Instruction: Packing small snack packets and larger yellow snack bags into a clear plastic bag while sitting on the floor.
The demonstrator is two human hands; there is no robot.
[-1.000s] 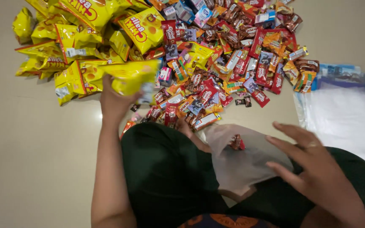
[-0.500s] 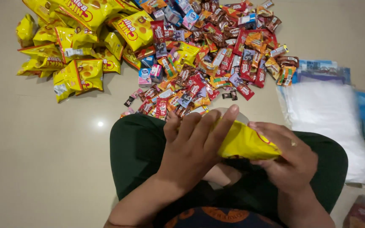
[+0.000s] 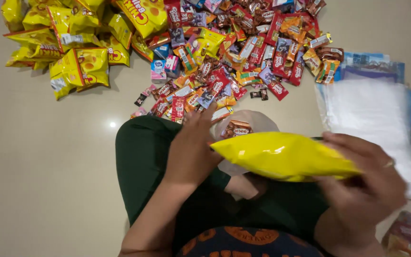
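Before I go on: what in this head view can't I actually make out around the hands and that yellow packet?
- Head view: clear bag mouth and contents, mostly covered by the yellow packet.
- Right hand fingertips, tucked under the packet.
- Left hand palm faces away; its contact is unseen.
- Sweets pile cut off by the top edge.
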